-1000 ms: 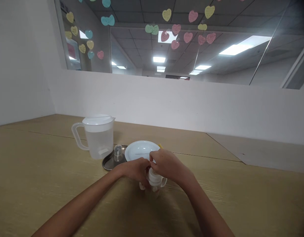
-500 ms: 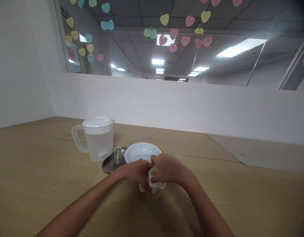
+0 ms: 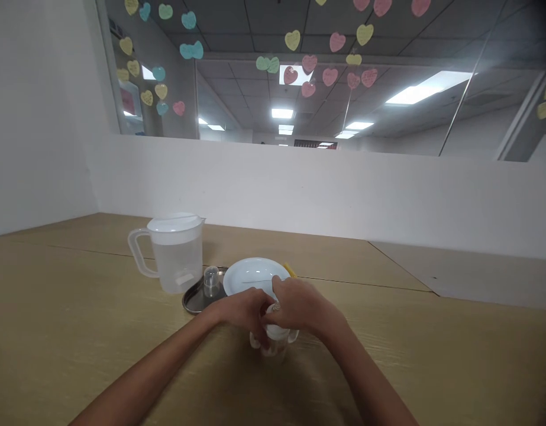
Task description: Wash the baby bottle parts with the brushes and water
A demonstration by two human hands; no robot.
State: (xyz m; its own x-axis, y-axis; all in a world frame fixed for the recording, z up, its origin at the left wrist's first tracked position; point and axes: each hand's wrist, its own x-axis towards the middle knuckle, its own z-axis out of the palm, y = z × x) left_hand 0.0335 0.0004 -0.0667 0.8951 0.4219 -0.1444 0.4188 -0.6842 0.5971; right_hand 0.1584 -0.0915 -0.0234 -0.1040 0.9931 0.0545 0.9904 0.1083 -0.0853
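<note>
A two-handled baby bottle [image 3: 278,343] with a white collar stands upright on the table in front of me. My left hand [image 3: 246,310] is closed around its near left side, thumb down along the body. Over the top, my right hand [image 3: 301,303] pinches the collar and teat area, which the fingers largely hide. Just beyond the hands sits a white plate [image 3: 241,273] with a thin line across it. To its left, a clear dome cap [image 3: 211,282] stands on a dark metal tray [image 3: 193,302].
A lidded translucent pitcher [image 3: 179,260] with liquid in it stands behind the tray, its handle to the left. Something yellow [image 3: 290,270] pokes out behind the plate. A white wall [image 3: 299,186] with a window above bounds the table's back.
My right hand has shifted slightly on the bottle's top, its thumb now further left across the collar. The left hand stays on the bottle. The view has tilted slightly up.
</note>
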